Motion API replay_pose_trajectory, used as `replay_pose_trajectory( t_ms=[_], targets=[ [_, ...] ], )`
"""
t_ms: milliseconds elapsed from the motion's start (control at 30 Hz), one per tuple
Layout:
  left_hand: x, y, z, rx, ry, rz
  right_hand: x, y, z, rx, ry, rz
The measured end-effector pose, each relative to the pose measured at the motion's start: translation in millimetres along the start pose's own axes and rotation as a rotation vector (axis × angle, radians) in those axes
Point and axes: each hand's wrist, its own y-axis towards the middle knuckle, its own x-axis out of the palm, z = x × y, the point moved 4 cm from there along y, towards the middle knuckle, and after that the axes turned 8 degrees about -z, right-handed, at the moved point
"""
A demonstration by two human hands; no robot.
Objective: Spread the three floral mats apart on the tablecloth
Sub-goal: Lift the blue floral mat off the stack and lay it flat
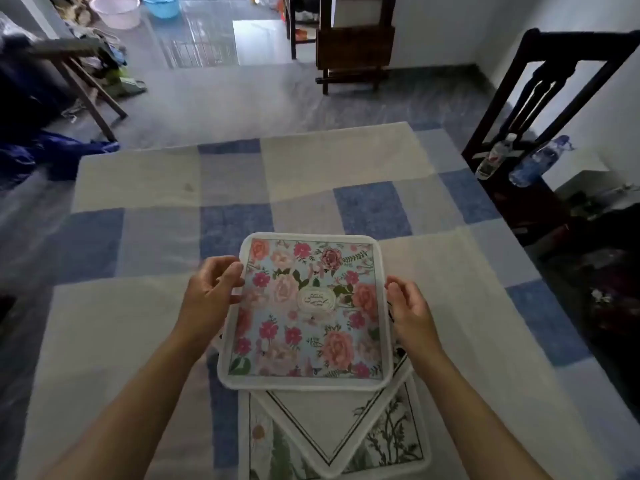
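Observation:
A mat printed with pink roses on pale blue [308,306] lies topmost on the checked blue and white tablecloth [138,306], near its front middle. My left hand [211,292] pinches the mat's left edge, thumb on top. My right hand [408,306] hovers with relaxed fingers just beside the mat's right edge; contact is unclear. Under the rose mat a white mat with a black line border [332,424] lies turned cornerwise. Beneath that sits a mat with a daisy and green plants [391,441]. All three overlap in one stack.
A dark wooden chair [540,98] stands at the table's right side with two plastic bottles [491,161] [536,164] on its seat. Folded wooden furniture [353,46] and two basins [117,10] are on the floor beyond the table's far edge.

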Motion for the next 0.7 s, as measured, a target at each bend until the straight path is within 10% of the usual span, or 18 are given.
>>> replay_pose_trajectory(
  t_ms=[700],
  targets=[
    [-2,19,-40,-0.112,0.494,0.180,2,4,28,0.014,-0.427,0.254]
  ],
)
